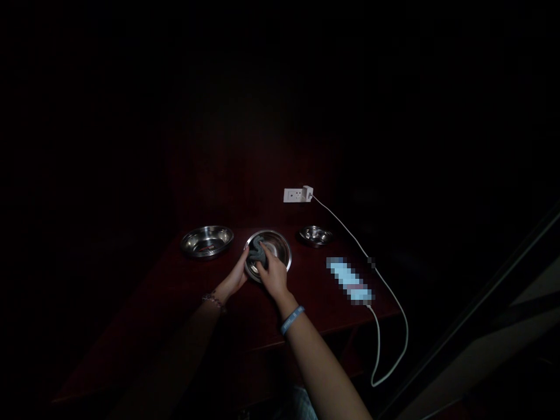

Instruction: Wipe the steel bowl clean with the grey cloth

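One held bowl (280, 244) could be slipping toward the table's (249, 318) front edge under uneven pressure: right hand (275, 275) is pinching grey cloth (257, 253); left hand (238, 275) is bracing, finger hold unclear.

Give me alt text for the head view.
A person's left grip holds a shiny metal bowl while the right grip presses a grey cloth inside it. On the dark red table, a wide dish sits to the left, a smaller dish to the right, near a pixelated bright patch and white cable.
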A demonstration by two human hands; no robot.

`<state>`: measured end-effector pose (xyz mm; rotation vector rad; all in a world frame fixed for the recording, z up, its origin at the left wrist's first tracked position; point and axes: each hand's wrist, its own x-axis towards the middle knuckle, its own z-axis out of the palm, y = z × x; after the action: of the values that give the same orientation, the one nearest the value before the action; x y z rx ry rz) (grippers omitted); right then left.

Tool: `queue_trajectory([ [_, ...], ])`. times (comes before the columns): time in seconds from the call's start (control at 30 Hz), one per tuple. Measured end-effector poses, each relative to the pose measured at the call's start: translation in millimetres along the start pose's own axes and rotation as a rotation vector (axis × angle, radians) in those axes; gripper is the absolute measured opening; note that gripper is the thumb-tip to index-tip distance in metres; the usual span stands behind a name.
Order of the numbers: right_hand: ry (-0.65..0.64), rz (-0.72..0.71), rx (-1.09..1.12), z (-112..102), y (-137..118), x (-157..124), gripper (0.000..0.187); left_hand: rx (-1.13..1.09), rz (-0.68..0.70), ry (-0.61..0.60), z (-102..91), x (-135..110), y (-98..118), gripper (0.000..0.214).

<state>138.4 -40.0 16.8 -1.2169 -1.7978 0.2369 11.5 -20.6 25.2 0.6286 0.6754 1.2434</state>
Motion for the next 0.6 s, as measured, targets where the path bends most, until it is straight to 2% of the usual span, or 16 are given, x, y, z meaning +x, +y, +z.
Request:
queue_trajectory([
  [0.3,-0.023,-0.125,0.096,1.1,-3.0,-1.2,0.059,0.016,0.078,0.029,-0.9,0.1,-0.7,0.041],
  [0.43,-0.044,-0.098,0.103,0.4,-6.8,-1.6,0.056,0.056,0.128,0.018,-6.0,4.0,-1.7,0.039],
  [0.6,-0.070,-0.072,0.100,1.6,-8.4,-1.4,0.049,0.058,0.219,0.071,-6.3,4.5,0.3,0.037],
])
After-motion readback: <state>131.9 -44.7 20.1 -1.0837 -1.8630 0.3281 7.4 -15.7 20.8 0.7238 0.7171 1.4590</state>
